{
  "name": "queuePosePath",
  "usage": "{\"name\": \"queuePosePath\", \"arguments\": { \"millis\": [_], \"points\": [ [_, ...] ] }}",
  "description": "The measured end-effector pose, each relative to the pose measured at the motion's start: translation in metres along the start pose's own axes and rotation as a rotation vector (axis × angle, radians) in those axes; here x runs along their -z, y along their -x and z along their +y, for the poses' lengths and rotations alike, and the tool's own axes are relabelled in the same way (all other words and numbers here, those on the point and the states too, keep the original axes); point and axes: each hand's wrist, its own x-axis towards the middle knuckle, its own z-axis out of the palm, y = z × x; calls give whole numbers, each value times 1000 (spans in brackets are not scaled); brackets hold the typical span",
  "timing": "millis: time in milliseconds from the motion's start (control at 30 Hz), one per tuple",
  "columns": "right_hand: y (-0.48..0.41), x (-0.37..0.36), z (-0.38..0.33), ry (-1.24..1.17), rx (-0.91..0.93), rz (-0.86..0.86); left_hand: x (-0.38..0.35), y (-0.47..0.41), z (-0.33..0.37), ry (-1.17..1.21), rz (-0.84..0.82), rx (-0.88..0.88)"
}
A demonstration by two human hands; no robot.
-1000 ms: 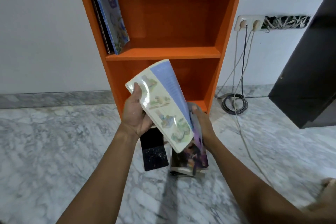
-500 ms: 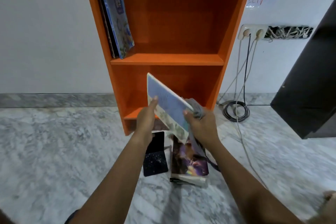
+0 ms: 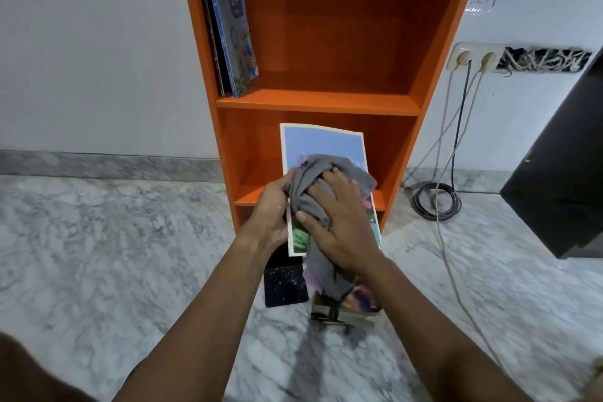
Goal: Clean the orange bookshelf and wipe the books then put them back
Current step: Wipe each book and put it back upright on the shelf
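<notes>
books (image 3: 228,26) left on shelf (image 3: 316,101) | cloth (image 3: 313,179) on held book (image 3: 323,143) | stack (image 3: 352,307) on floor (image 3: 98,254) before shelf

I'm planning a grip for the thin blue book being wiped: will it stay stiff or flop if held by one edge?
Probably floppy: the book looks thin and soft-covered, its top edge slightly wavy. Likely light, since the left hand alone grips its side while the right hand holds the grey cloth against it. Pressing off-centre might bend it.
</notes>
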Motion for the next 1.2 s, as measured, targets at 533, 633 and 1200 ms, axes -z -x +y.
{"name": "queuePosePath", "arguments": {
  "millis": [533, 633, 1200],
  "points": [
    [-17, 29, 18, -893, -890, 162, 7, 12, 29, -207, 150, -261],
    [-20, 28, 24, -858, -751, 256, 13, 1, 26, -262, 251, -310],
    [-121, 52, 30, -268, -491, 401, 35, -34, 94, -977, 307, -627]
  ]
}}
